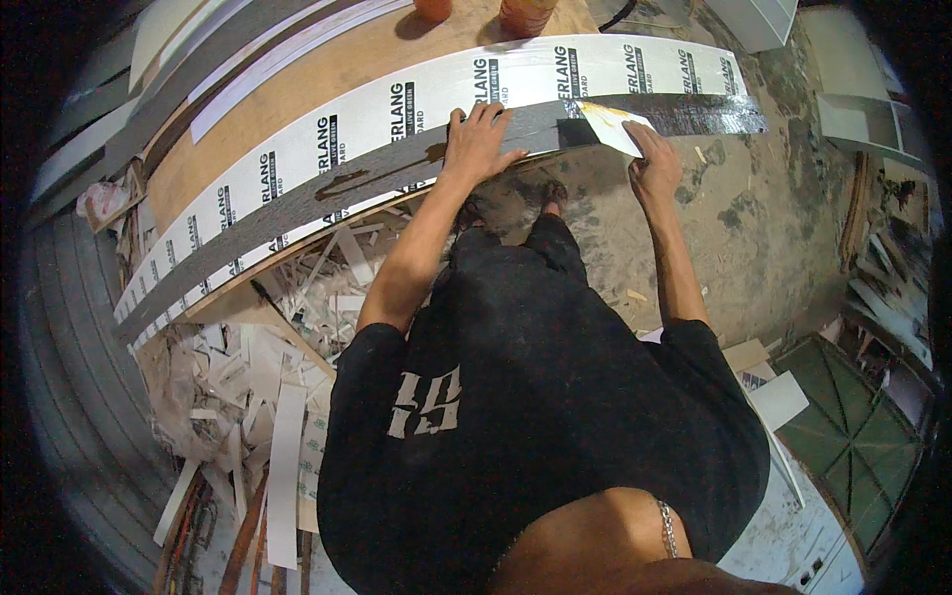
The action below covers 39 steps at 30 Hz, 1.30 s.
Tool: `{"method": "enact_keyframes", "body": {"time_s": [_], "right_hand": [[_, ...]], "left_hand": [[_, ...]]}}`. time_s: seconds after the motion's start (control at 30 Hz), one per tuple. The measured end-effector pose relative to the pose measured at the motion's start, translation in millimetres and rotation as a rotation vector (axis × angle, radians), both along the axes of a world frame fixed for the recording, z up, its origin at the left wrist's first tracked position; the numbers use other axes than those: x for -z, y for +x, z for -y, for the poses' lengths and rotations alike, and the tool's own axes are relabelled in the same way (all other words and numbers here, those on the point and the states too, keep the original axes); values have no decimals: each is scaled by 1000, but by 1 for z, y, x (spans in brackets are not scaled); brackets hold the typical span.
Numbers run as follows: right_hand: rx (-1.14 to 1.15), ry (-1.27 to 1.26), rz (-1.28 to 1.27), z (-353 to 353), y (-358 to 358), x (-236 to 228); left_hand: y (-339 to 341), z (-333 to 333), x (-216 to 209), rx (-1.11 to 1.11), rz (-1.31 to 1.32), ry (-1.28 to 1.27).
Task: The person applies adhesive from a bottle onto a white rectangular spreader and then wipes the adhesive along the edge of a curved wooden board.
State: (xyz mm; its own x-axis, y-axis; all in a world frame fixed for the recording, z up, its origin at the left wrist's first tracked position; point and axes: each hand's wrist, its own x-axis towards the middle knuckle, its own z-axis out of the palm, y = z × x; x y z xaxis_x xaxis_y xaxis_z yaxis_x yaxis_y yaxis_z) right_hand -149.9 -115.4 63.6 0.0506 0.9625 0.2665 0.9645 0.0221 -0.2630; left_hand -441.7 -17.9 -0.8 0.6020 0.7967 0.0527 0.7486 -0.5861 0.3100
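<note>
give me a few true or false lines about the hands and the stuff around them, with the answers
1. The left hand rests on the grey strip. True.
2. The left hand is clenched into a fist. False: its fingers are spread.
3. The right hand grips a white piece. True.
4. The orange containers stand beyond the white board. True.
5. The grey strip is under the white board. False: it lies on top.
6. The person wears white. False: the shirt is black.
</note>
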Motion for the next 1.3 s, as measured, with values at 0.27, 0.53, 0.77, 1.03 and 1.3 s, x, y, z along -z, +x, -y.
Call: {"method": "enact_keyframes", "body": {"time_s": [0.27, 0.53, 0.77, 1.03, 1.3], "right_hand": [[-32, -34, 12, -4, -6, -6], [-126, -15, 38, -8, -15, -1], [-186, 12, 129, -30, -41, 11], [-187, -30, 198, -33, -44, 39], [-165, 5, 117, -7, -42, 28]], "left_hand": [[0, 5, 0, -12, 18, 31], [1, 17, 14, 38, 7, 141], [0, 21, 23, 39, 22, 245], [1, 26, 17, -5, 72, 272], [3, 31, 15, -39, 47, 257]]}}
